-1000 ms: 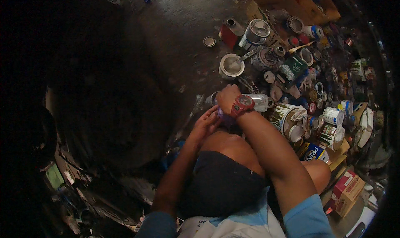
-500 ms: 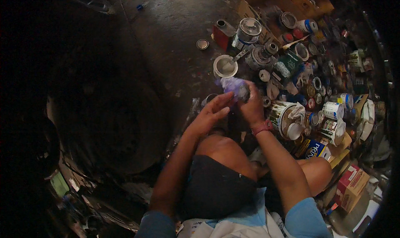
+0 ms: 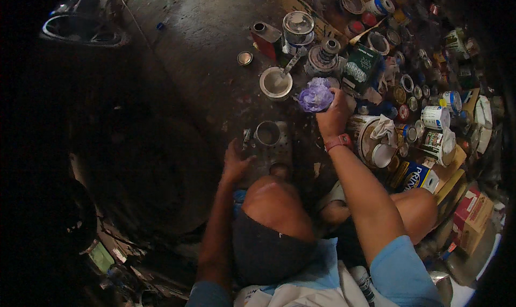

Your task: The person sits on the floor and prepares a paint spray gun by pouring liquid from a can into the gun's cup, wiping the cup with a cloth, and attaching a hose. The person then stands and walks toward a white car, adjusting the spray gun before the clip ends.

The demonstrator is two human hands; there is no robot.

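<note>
My right hand is closed on a crumpled purple plastic wrapper, held out past my knee beside the paint containers. Whether anything is wrapped inside it, I cannot make out. Lower and to the left, my left hand is empty, thumb and fingers apart. Closest to it are a small open cup and a narrow tube-like item. Beyond the cup stands a pale open tub, with a stained flat stirrer or brush leaning across its rim.
Lidded cans, a green rectangular tin and many smaller cans crowd the right side. A large stained bucket stands by my right forearm. A loose round lid lies on the floor. A dark wheel-like shape fills the left.
My hands have parted. The left one has drawn back down and left, off the purple wrapper, while the right keeps hold of it. My view has shifted somewhat, too.
</note>
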